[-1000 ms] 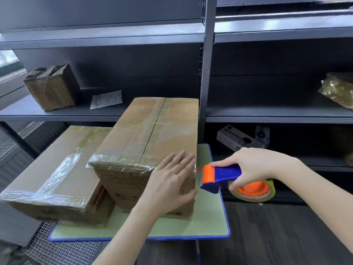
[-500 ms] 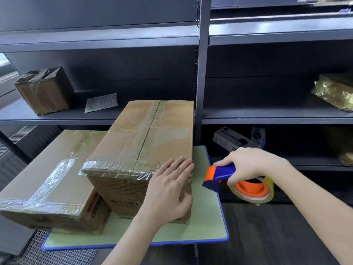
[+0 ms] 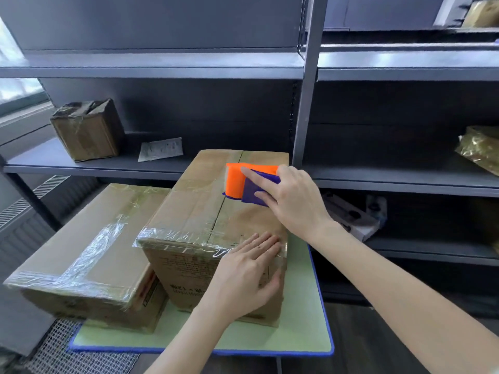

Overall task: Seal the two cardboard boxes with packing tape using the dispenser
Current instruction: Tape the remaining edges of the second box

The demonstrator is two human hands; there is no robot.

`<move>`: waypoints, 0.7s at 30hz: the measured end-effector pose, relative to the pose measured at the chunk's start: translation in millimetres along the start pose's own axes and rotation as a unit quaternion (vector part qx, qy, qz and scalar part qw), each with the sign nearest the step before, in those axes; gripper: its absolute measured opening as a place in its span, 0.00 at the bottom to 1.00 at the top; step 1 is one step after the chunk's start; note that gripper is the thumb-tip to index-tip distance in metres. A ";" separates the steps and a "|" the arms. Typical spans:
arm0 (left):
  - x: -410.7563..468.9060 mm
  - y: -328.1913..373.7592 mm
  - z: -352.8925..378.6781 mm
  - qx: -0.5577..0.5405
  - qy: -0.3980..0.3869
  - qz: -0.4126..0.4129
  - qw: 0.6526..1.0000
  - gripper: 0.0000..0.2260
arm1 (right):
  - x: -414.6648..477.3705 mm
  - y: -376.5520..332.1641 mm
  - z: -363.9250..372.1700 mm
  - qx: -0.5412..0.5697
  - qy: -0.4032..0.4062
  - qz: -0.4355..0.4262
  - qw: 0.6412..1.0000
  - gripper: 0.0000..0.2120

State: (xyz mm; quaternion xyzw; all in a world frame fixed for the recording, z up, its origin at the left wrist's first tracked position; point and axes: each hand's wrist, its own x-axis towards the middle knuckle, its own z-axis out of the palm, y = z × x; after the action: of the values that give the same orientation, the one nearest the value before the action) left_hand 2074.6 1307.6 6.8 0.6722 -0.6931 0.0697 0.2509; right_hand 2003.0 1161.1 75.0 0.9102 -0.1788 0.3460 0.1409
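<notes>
Two cardboard boxes on a green mat [image 3: 305,319] with a blue edge, seen from the head camera.

The tall box [image 3: 194,206] stands at centre. The flat box [image 3: 127,209] lies to its left, touching it at the base. Clear tape [image 3: 175,238] wraps the near top edge of the tall box, and crossed strips of the same tape cover the top of the flat box.

The right hand [image 3: 294,201] grasps the dispenser [image 3: 248,184]. Its index finger lies stretched along the orange front part and its other fingers curl round the blue body. The dispenser sits on top of the tall box, towards the far end, with its orange part over the centre seam (the roll itself is hidden behind the hand).

The left hand [image 3: 248,276] is flat and released, holding nothing. Its palm and thumb press against the near side face of the tall box, at the right corner, and its straight fingertips reach the taped top edge. The two hands are well apart, one at each end of the box top, with the seam running between them.

Behind the mat stands grey metal shelving with an upright post [image 3: 307,103]. On the left shelf rest a small, worn box [image 3: 86,130] and, beside it, a paper slip [image 3: 160,149]. On the right shelf, at the frame's edge, lies a gold-wrapped packet [image 3: 480,149]. A grey carton [image 3: 351,214] lies on the shelf below, just beyond the right wrist.
</notes>
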 end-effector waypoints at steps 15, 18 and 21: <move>-31.7 -52.2 -32.4 -0.008 0.048 -0.035 0.998 0.18 | -74.7 -51.6 -14.4 0.271 -0.058 0.303 0.912 0.24; -34.0 -53.4 -27.8 -0.002 0.035 -0.021 0.999 0.21 | -93.1 -79.4 -8.9 0.376 -0.119 0.424 0.815 0.24; -35.6 -55.1 -28.4 -0.009 0.010 -0.011 1.000 0.22 | -92.0 -98.0 -2.6 0.402 -0.066 0.482 0.776 0.22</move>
State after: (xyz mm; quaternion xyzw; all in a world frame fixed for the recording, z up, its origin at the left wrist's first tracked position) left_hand 2134.0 1347.1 2.4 0.6768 -0.6836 0.0676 0.2646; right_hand 1978.8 1270.9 1.2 0.6996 -0.4473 0.3485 -0.4348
